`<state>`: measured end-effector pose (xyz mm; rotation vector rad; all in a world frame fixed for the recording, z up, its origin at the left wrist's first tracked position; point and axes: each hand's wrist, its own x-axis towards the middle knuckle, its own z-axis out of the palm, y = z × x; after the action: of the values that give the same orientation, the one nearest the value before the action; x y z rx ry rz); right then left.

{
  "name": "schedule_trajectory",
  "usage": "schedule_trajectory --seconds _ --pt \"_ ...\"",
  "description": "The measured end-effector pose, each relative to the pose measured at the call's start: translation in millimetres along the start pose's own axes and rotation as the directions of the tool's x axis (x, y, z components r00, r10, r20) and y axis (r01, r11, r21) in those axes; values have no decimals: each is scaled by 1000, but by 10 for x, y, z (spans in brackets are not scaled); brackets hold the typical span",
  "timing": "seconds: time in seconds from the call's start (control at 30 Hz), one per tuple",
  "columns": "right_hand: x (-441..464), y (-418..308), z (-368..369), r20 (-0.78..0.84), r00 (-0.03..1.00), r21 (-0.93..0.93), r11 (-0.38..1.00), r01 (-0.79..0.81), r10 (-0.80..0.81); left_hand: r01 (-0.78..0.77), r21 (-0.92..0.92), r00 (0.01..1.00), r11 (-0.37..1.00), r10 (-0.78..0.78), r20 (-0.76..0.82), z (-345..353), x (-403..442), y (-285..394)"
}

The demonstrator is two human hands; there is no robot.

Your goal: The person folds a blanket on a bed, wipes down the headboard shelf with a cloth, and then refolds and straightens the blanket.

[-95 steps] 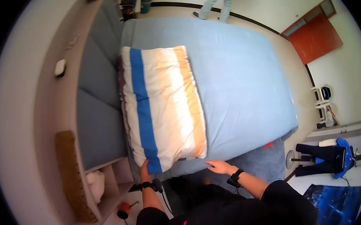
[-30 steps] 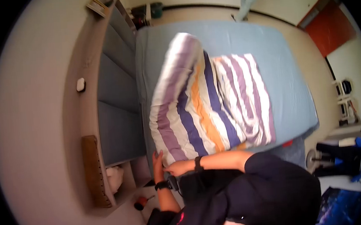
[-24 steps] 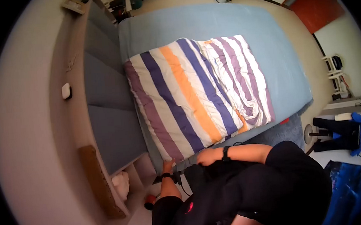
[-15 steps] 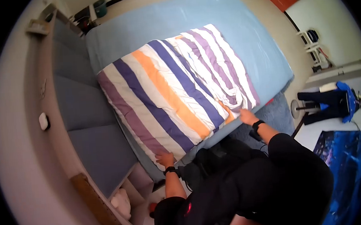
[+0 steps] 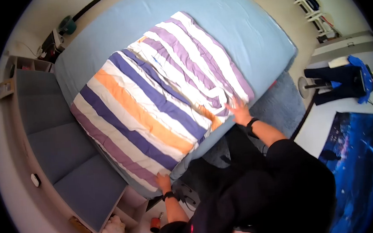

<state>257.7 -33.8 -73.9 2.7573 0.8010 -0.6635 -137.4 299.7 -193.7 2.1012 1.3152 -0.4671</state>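
Note:
A striped quilt (image 5: 139, 115) in purple, white, navy and orange lies on the blue bed sheet (image 5: 259, 38). Its right part is bunched in folds; the left part lies flatter. My left hand (image 5: 163, 181) is at the quilt's near left corner, beside the headboard end, and its grip is too small to make out. My right hand (image 5: 239, 112) rests with fingers spread on the near edge of the bunched purple and white part. Both wrists carry black bands.
A grey padded headboard (image 5: 67, 142) runs along the left, with a shelf holding a white plush (image 5: 114, 230). A red cup (image 5: 155, 224) is below. At right are a grey rug (image 5: 281, 105), a fan (image 5: 304, 86), hung clothes (image 5: 340, 82) and white chairs (image 5: 315, 16).
The quilt's striped underside has been turned up and spread toward the headboard. My right hand has moved from beside my left hand to the bunched part. The view has turned, and the other person is out of sight.

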Motion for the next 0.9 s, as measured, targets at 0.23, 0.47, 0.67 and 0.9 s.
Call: schedule_trajectory --seconds 0.23,0.47,0.67,0.9 --pt "1794 827 499 -109 994 553 832 34 32 -7 329 992 944 -35 122 680 -812 93" --pt "1841 5163 -923 -507 804 474 880 -41 311 -618 524 781 586 536 321 463 -839 1679" --pt "1004 7518 514 -399 553 560 672 -485 732 -80 -270 996 959 90 25 -119 -664 3892" --pt "-85 4807 1749 463 795 263 917 299 -391 157 14 987 987 -158 39 967 162 3676"
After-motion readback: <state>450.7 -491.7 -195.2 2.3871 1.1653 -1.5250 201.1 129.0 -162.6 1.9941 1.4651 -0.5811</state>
